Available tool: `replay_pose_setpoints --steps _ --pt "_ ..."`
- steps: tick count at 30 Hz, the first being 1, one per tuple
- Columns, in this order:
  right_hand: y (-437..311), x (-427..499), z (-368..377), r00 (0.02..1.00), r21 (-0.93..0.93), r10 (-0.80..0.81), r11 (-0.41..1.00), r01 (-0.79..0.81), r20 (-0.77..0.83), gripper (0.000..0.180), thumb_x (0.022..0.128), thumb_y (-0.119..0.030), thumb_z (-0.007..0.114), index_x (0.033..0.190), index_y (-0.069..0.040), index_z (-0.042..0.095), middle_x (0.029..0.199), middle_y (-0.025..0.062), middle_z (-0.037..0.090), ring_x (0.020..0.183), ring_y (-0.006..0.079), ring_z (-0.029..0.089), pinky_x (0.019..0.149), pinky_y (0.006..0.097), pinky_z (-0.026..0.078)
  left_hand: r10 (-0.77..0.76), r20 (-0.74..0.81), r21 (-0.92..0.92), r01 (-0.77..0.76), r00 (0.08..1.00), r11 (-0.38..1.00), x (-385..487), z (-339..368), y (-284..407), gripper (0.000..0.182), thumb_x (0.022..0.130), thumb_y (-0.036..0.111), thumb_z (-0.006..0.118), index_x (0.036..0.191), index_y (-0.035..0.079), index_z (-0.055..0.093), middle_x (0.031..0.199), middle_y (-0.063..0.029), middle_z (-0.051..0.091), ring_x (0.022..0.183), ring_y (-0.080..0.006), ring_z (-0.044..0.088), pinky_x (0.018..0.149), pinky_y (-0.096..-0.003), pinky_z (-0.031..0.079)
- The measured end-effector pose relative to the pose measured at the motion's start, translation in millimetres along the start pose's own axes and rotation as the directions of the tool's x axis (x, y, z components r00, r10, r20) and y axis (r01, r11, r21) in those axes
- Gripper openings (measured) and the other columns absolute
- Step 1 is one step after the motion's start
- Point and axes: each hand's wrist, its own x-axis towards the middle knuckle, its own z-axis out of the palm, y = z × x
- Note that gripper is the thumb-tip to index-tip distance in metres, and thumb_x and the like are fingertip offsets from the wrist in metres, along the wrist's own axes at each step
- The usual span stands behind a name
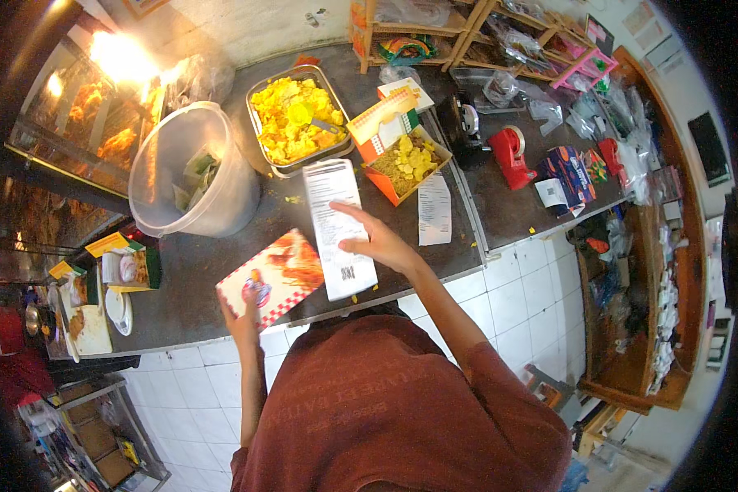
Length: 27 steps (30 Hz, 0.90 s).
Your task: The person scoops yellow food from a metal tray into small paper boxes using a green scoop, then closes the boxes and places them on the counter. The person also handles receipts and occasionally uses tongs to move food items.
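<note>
My left hand (242,317) grips the near left corner of a red-checkered printed box or card (283,277) with a food picture, thumb on top. A long white printed receipt (344,270) lies at its right. My right hand (381,241) is over the receipt with fingers apart, index finger and thumb at its surface; whether they press on it I cannot tell. Beyond that hand stands an open food carton (393,194) of rice topped with yellow pieces. A second receipt (435,212) lies beside the carton.
Behind the receipt is a metal tray (286,174) of yellow food with a scoop. A translucent bucket (230,209) stands left of it, near a lit food display case (86,117). Filled cartons (149,270) sit at left. A red tape dispenser (509,163) stands at right.
</note>
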Motion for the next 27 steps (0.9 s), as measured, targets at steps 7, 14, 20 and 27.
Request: replay_pose_setpoints --steps 7,14,20,27 --pt "-49 -62 -23 0.997 -0.528 0.078 0.847 -0.061 0.009 0.102 0.063 -0.023 0.082 0.145 -0.011 0.024 0.144 0.0279 0.026 0.134 0.0381 0.029 0.108 0.0416 0.027 0.079 0.479 -0.210 0.027 0.874 0.977 -47 134 64 0.096 0.070 0.005 0.079 0.145 0.001 0.019 0.129 -0.0188 0.047 0.107 -0.0214 0.056 0.091 -0.0327 0.047" --pt "-70 -160 -122 0.897 -0.812 -0.104 0.480 -0.333 -0.430 0.105 0.051 -0.032 0.087 0.140 -0.023 0.031 0.150 0.0270 0.002 0.139 0.0471 0.002 0.108 0.0625 0.008 0.174 0.812 -0.153 -0.085 0.557 0.985 -104 269 111 0.102 0.063 0.009 0.085 0.143 0.001 0.022 0.128 -0.0189 0.048 0.106 -0.0200 0.056 0.090 -0.0320 0.047" --pt "-61 -235 -197 0.772 -0.689 0.144 0.372 -0.621 -0.619 0.114 0.046 -0.039 0.086 0.142 -0.025 0.026 0.136 0.0288 0.028 0.131 0.0480 0.022 0.104 0.0649 0.016 0.163 0.956 -0.105 -0.235 0.243 0.966 -166 395 111 0.106 0.058 0.017 0.089 0.141 -0.003 0.026 0.127 -0.0166 0.049 0.115 -0.0205 0.050 0.098 -0.0316 0.041" --pt "-38 -296 -301 0.568 -0.541 0.122 0.199 -0.817 -0.814 0.117 0.044 -0.046 0.084 0.142 -0.023 0.025 0.116 0.0236 0.044 0.109 0.0394 0.045 0.088 0.0537 0.036 -0.148 0.978 0.144 -0.036 -0.150 0.989 -212 571 83 0.088 0.078 0.053 0.066 0.140 0.002 0.030 0.126 -0.0144 0.051 0.113 -0.0214 0.052 0.094 -0.0338 0.044"
